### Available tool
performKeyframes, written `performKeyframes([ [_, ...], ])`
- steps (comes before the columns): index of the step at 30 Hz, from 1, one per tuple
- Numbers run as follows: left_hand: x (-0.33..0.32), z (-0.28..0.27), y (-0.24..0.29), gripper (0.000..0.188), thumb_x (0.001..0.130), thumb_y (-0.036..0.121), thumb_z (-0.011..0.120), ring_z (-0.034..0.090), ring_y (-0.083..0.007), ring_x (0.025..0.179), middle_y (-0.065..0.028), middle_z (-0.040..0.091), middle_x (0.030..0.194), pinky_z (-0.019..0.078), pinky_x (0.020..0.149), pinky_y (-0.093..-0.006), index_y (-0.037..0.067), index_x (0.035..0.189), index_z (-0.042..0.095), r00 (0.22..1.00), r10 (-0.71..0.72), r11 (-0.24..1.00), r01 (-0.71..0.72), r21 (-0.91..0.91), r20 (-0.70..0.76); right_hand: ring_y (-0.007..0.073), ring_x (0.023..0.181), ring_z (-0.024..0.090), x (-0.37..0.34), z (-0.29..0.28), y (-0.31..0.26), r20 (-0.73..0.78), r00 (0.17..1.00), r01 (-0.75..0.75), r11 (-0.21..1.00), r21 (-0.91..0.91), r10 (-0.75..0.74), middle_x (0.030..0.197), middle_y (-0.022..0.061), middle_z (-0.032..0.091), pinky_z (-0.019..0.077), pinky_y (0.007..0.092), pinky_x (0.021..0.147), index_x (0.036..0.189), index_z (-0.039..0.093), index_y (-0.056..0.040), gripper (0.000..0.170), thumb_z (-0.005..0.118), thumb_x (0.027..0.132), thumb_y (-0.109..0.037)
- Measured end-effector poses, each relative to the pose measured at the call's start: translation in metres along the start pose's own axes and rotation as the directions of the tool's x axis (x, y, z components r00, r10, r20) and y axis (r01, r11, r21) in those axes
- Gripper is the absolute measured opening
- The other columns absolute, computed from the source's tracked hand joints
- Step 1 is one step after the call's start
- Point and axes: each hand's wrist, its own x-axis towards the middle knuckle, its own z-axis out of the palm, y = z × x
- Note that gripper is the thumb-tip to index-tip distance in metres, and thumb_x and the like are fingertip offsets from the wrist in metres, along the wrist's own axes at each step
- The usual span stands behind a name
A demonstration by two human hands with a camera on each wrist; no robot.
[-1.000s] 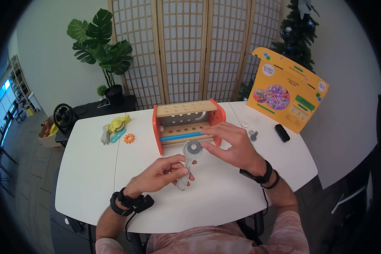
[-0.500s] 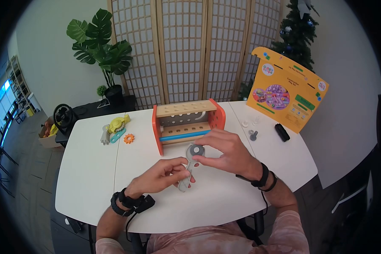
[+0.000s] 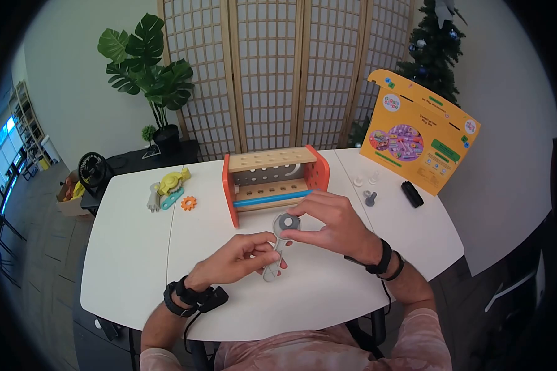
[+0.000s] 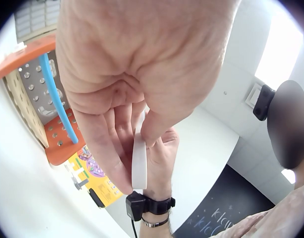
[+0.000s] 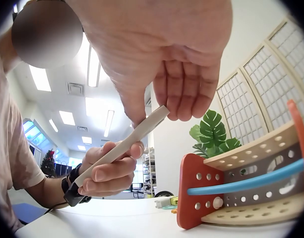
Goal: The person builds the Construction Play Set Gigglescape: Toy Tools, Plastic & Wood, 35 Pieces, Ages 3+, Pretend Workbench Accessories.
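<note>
A light grey wrench-shaped toy (image 3: 271, 270) with a round head is held above the table, in front of the toy workbench (image 3: 231, 201). My left hand (image 3: 236, 258) grips its handle between thumb and fingers. At the head, a dark grey round piece (image 3: 287, 222) with a pale centre sits in the ring, and my right hand (image 3: 334, 224) pinches there with thumb and fingers. Seen edge-on, the toy (image 5: 123, 148) slants between both hands in the right wrist view. In the left wrist view the toy (image 4: 139, 163) shows as a narrow pale strip beside my left thumb.
Yellow, teal and grey toy tools (image 3: 171, 180) and an orange gear (image 3: 189, 203) lie at the left of the white table (image 3: 127, 260). To the right are a grey bolt (image 3: 371, 198), small pale pieces, a black case (image 3: 412, 193) and a yellow box (image 3: 439, 133).
My right hand has come down and left, its thumb and fingers closing on the round head. The grey toy has shifted slightly right and down with my left hand.
</note>
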Motion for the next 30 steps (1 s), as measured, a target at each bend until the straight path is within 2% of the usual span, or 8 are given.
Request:
performKeyframes([
  [3, 0.001, -0.002, -0.001, 0.028, 0.115, 0.019, 0.059, 0.071, -0.0039, 0.095, -0.0038, 0.081, 0.113, 0.0533, 0.074, -0.0221, 0.003, 0.138, 0.063, 1.0, 0.012, 1.0, -0.012, 0.016, 0.013, 0.0261, 0.082, 0.073, 0.0, 0.001, 0.0, -0.009, 1.0, 0.0, 1.0, 0.015, 0.0, 0.09, 0.0071, 0.074, 0.0573, 0.0378, 0.074, 0.101, 0.077, -0.0039, 0.032, 0.092, 0.085, -0.027],
  [15, 0.002, 0.0, -0.001, 0.029, 0.115, 0.02, 0.058, 0.073, -0.0064, 0.097, -0.0039, 0.081, 0.114, 0.0547, 0.075, -0.0231, 0.005, 0.14, 0.062, 1.0, 0.023, 1.0, -0.022, 0.015, -0.011, 0.0264, 0.088, 0.076, 0.001, -0.004, -0.001, 0.017, 1.0, -0.017, 0.999, 0.047, 0.016, 0.096, 0.0101, 0.076, 0.0605, 0.037, 0.079, 0.112, 0.078, -0.0026, 0.036, 0.091, 0.086, -0.024],
  [21, 0.001, -0.001, 0.0, 0.03, 0.115, 0.021, 0.058, 0.072, -0.0064, 0.097, -0.0036, 0.081, 0.113, 0.0555, 0.076, -0.0232, 0.005, 0.142, 0.062, 0.999, 0.029, 1.0, -0.028, 0.003, -0.027, 0.0249, 0.089, 0.077, 0.006, -0.013, -0.008, -0.008, 0.994, -0.107, 0.99, 0.089, 0.108, 0.096, 0.0119, 0.077, 0.0608, 0.0361, 0.079, 0.12, 0.078, -0.0017, 0.039, 0.09, 0.088, -0.02],
  [23, 0.0, 0.001, 0.006, 0.03, 0.115, 0.023, 0.059, 0.07, -0.0046, 0.096, -0.0023, 0.08, 0.112, 0.0543, 0.077, -0.0228, 0.006, 0.14, 0.062, 0.999, 0.023, 1.0, -0.023, -0.004, -0.033, 0.0193, 0.085, 0.074, 0.003, -0.012, 0.0, -0.039, 0.989, -0.137, 0.983, 0.126, 0.143, 0.096, 0.0065, 0.079, 0.057, 0.0317, 0.075, 0.119, 0.08, -0.0041, 0.032, 0.085, 0.088, -0.009],
  [24, 0.0, 0.002, 0.007, 0.029, 0.116, 0.025, 0.059, 0.067, -0.0028, 0.096, -0.001, 0.079, 0.112, 0.0532, 0.077, -0.0224, 0.007, 0.138, 0.062, 0.999, 0.016, 1.0, -0.017, -0.011, -0.038, 0.0193, 0.085, 0.074, 0.002, -0.011, 0.003, -0.039, 0.989, -0.136, 0.983, 0.125, 0.142, 0.096, 0.0065, 0.079, 0.057, 0.0317, 0.075, 0.119, 0.08, -0.0041, 0.032, 0.085, 0.088, -0.009],
  [26, 0.001, 0.0, 0.004, 0.03, 0.115, 0.024, 0.059, 0.068, -0.003, 0.096, -0.0009, 0.079, 0.112, 0.0533, 0.078, -0.0225, 0.007, 0.139, 0.062, 0.999, 0.022, 1.0, -0.022, -0.01, -0.033, 0.0198, 0.085, 0.075, 0.001, -0.01, 0.006, -0.066, 0.99, -0.118, 0.985, 0.129, 0.127, 0.095, 0.0072, 0.079, 0.058, 0.0317, 0.076, 0.118, 0.079, -0.0022, 0.026, 0.077, 0.093, -0.003],
  [27, 0.001, 0.0, 0.003, 0.03, 0.115, 0.024, 0.059, 0.068, -0.0033, 0.097, -0.0008, 0.079, 0.112, 0.0534, 0.078, -0.0225, 0.007, 0.139, 0.062, 0.999, 0.027, 1.0, -0.028, -0.009, -0.029, 0.0198, 0.085, 0.075, 0.001, -0.012, 0.007, -0.066, 0.99, -0.117, 0.985, 0.128, 0.126, 0.095, 0.0072, 0.079, 0.058, 0.0317, 0.076, 0.118, 0.079, -0.0022, 0.026, 0.077, 0.093, -0.003],
  [30, 0.001, 0.0, 0.003, 0.029, 0.115, 0.025, 0.059, 0.069, -0.0036, 0.097, -0.0009, 0.079, 0.112, 0.0528, 0.078, -0.0223, 0.007, 0.139, 0.062, 0.999, 0.025, 0.999, -0.026, -0.019, -0.034, 0.0252, 0.085, 0.075, 0.003, -0.016, 0.012, -0.057, 0.973, -0.22, 0.973, 0.076, 0.224, 0.096, 0.0099, 0.077, 0.0599, 0.0341, 0.077, 0.115, 0.079, -0.0023, 0.021, 0.072, 0.096, -0.005],
])
